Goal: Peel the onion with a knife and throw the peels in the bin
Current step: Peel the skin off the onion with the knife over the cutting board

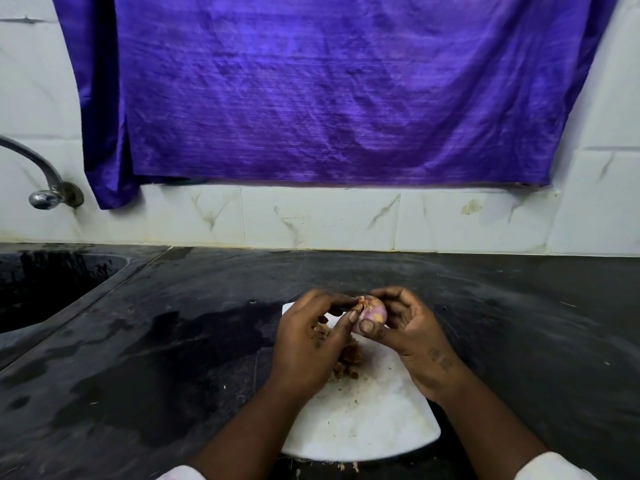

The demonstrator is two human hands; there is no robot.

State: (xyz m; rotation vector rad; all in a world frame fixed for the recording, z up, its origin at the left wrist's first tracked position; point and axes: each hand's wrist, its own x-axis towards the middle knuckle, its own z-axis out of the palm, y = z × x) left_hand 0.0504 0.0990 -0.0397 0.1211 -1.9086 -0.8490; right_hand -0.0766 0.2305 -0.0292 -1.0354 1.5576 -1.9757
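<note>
Onion [372, 311], small, round and pale pink-purple with a smooth, mostly bared surface, is held above the far end of a white plastic cutting board [367, 420]. The right hand [412, 336] cups it from the right, fingers curled over the top and thumb pressed across its near side. The left hand [311, 337] pinches a ragged tuft of papery brown skin [360, 303] at the onion's left end and partly hides that end. Under the left hand a heap of dry reddish-brown peels [348, 362] lies on the board, with finer flecks scattered over its scuffed surface. The board rests on a black stone countertop [519, 323], dull and streaked, with a dark wet patch [194, 341] to the left. Farther left are a sunken black sink [45, 289] and a curved metal tap [41, 174] on the white marbled wall tiles [318, 220]. A wrinkled, shiny purple cloth [329, 91] hangs above.
</note>
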